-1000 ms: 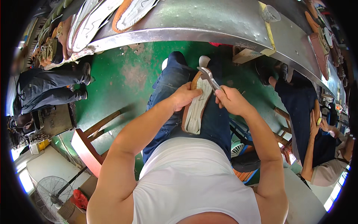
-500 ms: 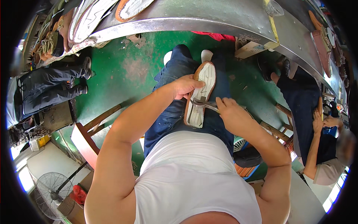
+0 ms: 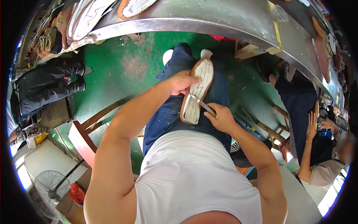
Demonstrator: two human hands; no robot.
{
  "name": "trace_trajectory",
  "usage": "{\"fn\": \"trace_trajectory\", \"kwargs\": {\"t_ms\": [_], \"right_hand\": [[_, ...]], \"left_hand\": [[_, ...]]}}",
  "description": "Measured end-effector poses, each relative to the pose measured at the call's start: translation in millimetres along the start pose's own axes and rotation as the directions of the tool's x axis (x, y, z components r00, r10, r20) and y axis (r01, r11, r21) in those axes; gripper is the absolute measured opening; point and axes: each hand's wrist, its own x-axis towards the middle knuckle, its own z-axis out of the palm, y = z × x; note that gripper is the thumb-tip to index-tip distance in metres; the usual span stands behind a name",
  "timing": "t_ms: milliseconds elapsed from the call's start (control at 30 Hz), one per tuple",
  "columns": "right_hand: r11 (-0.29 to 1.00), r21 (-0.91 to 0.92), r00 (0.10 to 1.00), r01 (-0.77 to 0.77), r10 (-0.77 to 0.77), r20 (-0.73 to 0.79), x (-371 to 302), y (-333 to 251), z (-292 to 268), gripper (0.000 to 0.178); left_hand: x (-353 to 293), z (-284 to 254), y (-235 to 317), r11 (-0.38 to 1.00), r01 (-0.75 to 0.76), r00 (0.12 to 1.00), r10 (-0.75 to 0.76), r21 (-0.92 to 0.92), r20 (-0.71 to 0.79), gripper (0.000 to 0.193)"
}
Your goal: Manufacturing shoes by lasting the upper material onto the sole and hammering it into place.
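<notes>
A shoe (image 3: pixel 199 84) with a whitish underside and a brown stitched rim lies bottom up along my thighs. My left hand (image 3: pixel 182 83) is closed on its left edge, the thumb pressed on the underside and the fingers underneath. In my right hand (image 3: pixel 222 118) is a pair of metal pincers (image 3: pixel 200 102), gripped by the handles. The pincers' head rests at the left part of the underside, just below my left thumb. Whether the jaws grip anything there is too small to tell.
A metal workbench (image 3: pixel 209 20) runs across ahead, with more shoes (image 3: pixel 322 56) on it and a clear plastic cup (image 3: pixel 279 13). A seated co-worker (image 3: pixel 313 149) is at right; another person's legs (image 3: pixel 48 86) show at left. Wooden stools (image 3: pixel 85 138) and a fan (image 3: pixel 52 192) stand around.
My right hand has come lower and closer to the shoe, and the spread pincer handles are now pressed together. The shoe has shifted slightly left in my left hand.
</notes>
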Motion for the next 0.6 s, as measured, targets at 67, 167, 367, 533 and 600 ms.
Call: {"fn": "trace_trajectory", "kwargs": {"t_ms": [67,167,367,533,600], "right_hand": [[1.0,0.006,0.999,0.008,-0.007,-0.052,-13.5,-1.1,1.6,0.03],[0.992,0.023,0.992,-0.125,0.125,0.015,-33.3,-5.2,-22.2,0.028],[0.936,-0.104,0.908,-0.336,0.351,0.23,-42.8,-3.1,-33.5,0.024],[0.918,-0.395,0.996,-0.027,0.059,0.07,-67.3,-13.2,-18.5,0.023],[0.889,-0.457,0.99,-0.026,0.087,0.113,-75.3,-21.6,-18.0,0.022]], "left_hand": [[-0.8,2.6,0.5,0.996,-0.018,0.993,0.028,0.082,-0.112,0.042],[-7.2,20.1,-10.5,0.988,-0.066,0.987,0.086,0.141,-0.137,0.044],[-32.5,45.3,-37.8,0.957,-0.274,0.961,0.268,0.098,0.068,0.083],[-22.0,59.6,-51.0,0.938,-0.325,0.93,0.34,0.118,-0.139,0.079],[-20.8,60.9,-54.8,0.948,-0.286,0.921,0.313,0.142,-0.233,0.077]]}}
